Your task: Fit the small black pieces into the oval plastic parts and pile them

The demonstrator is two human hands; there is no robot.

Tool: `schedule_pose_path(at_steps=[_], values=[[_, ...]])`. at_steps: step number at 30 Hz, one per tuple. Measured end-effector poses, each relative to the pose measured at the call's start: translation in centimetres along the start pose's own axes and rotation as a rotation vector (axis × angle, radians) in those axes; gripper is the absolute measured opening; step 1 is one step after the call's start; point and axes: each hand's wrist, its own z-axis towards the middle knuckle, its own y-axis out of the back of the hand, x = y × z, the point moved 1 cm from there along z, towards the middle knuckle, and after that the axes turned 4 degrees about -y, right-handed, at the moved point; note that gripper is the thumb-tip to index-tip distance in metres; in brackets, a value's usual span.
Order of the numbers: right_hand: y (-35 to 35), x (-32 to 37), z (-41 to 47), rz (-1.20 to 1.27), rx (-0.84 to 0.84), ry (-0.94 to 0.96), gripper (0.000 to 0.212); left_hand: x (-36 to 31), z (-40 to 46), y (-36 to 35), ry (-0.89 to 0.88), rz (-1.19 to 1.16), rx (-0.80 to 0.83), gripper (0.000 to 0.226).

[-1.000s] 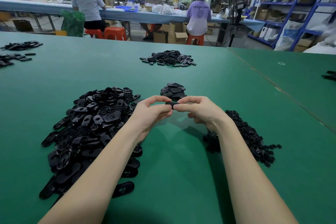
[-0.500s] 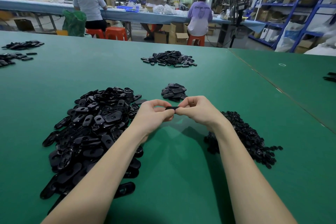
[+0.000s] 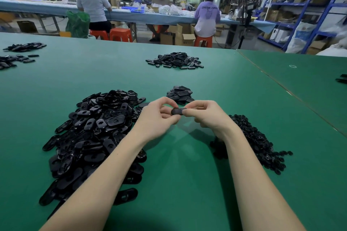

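Over the green tabletop [image 3: 187,184], the left hand [image 3: 157,118] and right hand [image 3: 204,116] meet, fingers of both pinching one black oval part [image 3: 177,111] between them. A big heap of oval parts [image 3: 93,133] lies left, small black pieces [image 3: 262,146] right, a little finished pile [image 3: 179,95] just beyond.

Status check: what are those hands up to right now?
Left hand and right hand both pinch one oval plastic part above the green table. Nothing in the way.
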Motion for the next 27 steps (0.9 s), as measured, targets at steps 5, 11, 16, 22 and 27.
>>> schedule_pose_path(at_steps=[5,11,16,22,27], values=[[1.2,-0.2,-0.1,0.009,-0.055,-0.103,0.020,0.7,1.3,-1.5,-0.073,0.237,-0.063,0.016],[2.1,-0.2,-0.3,0.002,-0.095,-0.115,0.017,-0.2,6.3,-2.8,-0.042,0.578,-0.145,0.021],[1.9,-0.3,-0.2,-0.049,-0.053,-0.123,0.014,0.3,8.0,-3.4,0.031,0.648,-0.123,0.024],[2.1,-0.2,-0.1,-0.039,-0.020,-0.091,0.011,-0.7,6.0,-3.0,-0.033,0.624,-0.179,0.025],[2.0,-0.1,-0.2,-0.058,-0.040,-0.069,0.009,-1.2,1.3,-3.4,-0.102,0.583,-0.084,0.014]])
